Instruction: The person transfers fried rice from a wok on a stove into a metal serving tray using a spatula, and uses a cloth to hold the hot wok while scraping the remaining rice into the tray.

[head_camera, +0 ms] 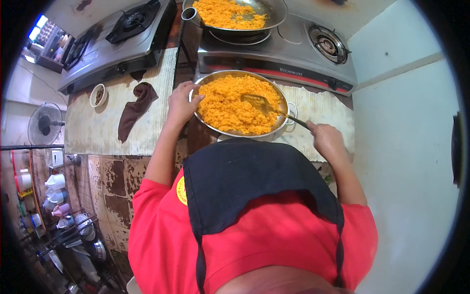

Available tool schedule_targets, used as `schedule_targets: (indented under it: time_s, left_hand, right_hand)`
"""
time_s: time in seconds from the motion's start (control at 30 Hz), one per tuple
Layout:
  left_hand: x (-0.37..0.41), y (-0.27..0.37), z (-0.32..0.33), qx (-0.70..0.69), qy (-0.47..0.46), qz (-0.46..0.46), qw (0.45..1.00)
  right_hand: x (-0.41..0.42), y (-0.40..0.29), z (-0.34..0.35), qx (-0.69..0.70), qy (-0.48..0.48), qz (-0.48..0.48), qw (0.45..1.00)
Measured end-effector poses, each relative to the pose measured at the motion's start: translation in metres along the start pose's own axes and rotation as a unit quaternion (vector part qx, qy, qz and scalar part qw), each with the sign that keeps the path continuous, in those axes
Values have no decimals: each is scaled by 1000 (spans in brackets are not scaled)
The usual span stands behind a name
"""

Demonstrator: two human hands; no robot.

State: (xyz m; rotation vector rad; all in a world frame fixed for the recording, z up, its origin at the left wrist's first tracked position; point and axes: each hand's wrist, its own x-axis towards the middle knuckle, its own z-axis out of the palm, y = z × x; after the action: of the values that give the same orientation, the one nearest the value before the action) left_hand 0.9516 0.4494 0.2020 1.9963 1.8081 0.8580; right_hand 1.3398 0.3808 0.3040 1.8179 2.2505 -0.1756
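A wide metal pan [240,133] full of orange-yellow rice [231,106] sits in front of my body, at the counter's edge. My left hand [184,98] grips its left rim, thumb over the inside edge; whatever handle may be on that side is hidden. On the right, a loop handle [292,113] sticks out from the pan. My right hand [326,139] is closed around the dark handle of a turner [260,103], whose rice-smeared blade rests in the rice.
Behind the pan stands a two-burner gas stove [264,60], carrying a frying pan [277,16] of similar rice. Left of it are another gas stove [110,51], a dark cloth [134,110] and a small white bowl [99,95] with brown contents. A wall [404,147] bounds the right side.
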Motion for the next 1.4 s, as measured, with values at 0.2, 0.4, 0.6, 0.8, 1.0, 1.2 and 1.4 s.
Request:
schedule_targets:
  time_s: [0.2, 0.4, 0.6, 0.8, 1.0, 1.2, 1.4]
  left_hand:
    - [-8, -10, -3, -14, -5, -29, 999]
    - [-6, -14, 9, -1, 20, 13, 1000]
    - [-10, -15, -1, -3, 20, -15, 1000]
    - [-5, -10, 7, -3, 4, 4, 1000]
    - [-12, -16, 0, -6, 17, -20, 1000]
    - [-13, -16, 11, -6, 5, -8, 1000]
    - [-6, -11, 12, 2, 6, -1, 1000]
  right_hand:
    - [-11, 23, -7, 34, 79, 35, 996]
    - [1, 10, 11, 55, 7, 63, 996]
    - [-9, 13, -15, 26, 27, 62, 997]
    - [8, -13, 8, 14, 35, 0, 999]
    - [-14, 17, -12, -3, 60, 32, 998]
    - [-6, 16, -12, 55, 37, 62, 996]
    - [0, 6, 4, 4, 27, 49, 998]
